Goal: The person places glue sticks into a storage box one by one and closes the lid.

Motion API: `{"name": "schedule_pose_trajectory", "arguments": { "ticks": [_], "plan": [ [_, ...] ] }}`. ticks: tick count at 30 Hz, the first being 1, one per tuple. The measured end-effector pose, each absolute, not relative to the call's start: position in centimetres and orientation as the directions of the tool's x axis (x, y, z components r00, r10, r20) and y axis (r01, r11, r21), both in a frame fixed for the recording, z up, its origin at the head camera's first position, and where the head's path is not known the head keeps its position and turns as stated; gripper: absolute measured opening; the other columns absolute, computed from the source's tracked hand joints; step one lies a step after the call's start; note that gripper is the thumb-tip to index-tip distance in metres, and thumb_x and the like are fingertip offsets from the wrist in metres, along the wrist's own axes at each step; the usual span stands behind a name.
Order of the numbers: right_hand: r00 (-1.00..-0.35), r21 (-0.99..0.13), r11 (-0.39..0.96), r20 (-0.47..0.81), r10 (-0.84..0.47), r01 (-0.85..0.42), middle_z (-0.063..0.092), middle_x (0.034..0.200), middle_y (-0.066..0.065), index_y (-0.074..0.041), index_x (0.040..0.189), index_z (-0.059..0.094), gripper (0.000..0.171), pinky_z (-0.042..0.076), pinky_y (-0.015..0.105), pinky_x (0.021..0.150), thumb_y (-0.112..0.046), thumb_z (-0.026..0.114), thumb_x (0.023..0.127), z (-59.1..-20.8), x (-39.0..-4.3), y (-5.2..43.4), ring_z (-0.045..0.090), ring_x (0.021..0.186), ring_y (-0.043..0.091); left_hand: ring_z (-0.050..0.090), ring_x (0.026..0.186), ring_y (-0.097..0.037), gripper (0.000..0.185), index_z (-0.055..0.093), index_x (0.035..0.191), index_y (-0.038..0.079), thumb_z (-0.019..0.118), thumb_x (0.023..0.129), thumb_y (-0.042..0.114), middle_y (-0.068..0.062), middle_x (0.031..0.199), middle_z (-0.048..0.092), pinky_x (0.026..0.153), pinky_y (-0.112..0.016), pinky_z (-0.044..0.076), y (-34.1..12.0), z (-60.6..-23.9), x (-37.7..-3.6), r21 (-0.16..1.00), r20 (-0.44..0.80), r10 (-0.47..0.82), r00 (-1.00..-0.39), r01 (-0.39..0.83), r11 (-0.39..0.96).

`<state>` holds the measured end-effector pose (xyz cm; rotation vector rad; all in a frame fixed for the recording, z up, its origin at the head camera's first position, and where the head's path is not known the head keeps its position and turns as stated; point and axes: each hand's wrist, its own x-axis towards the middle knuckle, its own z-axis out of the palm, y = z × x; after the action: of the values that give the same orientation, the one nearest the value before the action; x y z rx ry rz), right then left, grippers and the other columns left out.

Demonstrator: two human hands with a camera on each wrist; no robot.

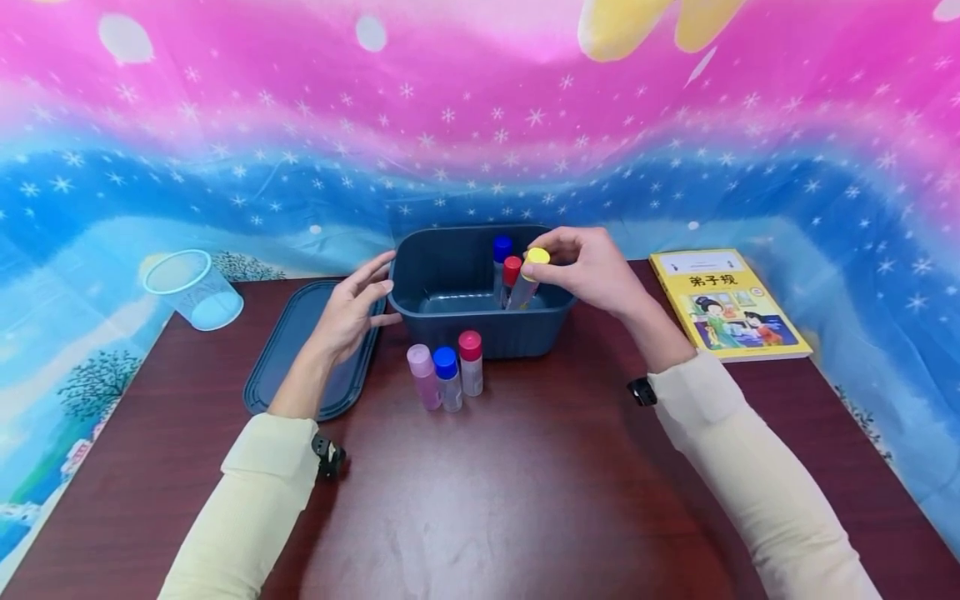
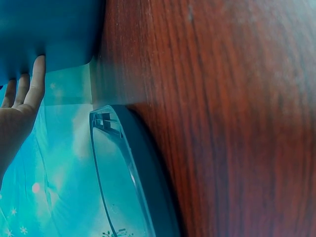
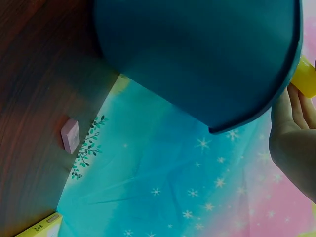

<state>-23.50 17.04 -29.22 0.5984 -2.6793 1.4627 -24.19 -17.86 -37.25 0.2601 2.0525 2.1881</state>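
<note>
Pinching the yellow-capped bottle (image 1: pixel 528 277) by its cap, the right hand (image 1: pixel 588 268) holds it tilted inside the blue tub (image 1: pixel 480 329) at frame centre, beside a red-capped bottle (image 1: pixel 511 279) and a blue-capped bottle (image 1: pixel 500 258). The left hand (image 1: pixel 352 310), fingers spread and straight, touches the tub's left wall. Three bottles (image 1: pixel 447 375) stand on the counter (image 1: pixel 525 492) just below the tub; its lid (image 1: pixel 281 354) lies to the left.
</note>
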Motion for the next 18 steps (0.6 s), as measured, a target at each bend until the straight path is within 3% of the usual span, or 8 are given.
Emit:
{"name": "schedule_pose_trajectory", "arguments": {
  "ticks": [18],
  "plan": [
    [-0.917,-0.727,0.599,0.107,-0.385,-0.336,0.073,0.103,0.008,-0.004,0.113,0.074,0.029,0.058,0.040,0.080,-0.020,0.080,0.090,-29.3,-24.1,15.9,0.067,0.096,0.023,0.027,0.149,-0.030,0.052,0.042,0.157,0.020,0.053,0.106,0.017,-0.014,0.163,0.024,0.097,-0.058,0.050,-17.9,-37.2,-24.2,0.998,0.037,0.219,-0.975,0.024,-0.060]
  ]
}}
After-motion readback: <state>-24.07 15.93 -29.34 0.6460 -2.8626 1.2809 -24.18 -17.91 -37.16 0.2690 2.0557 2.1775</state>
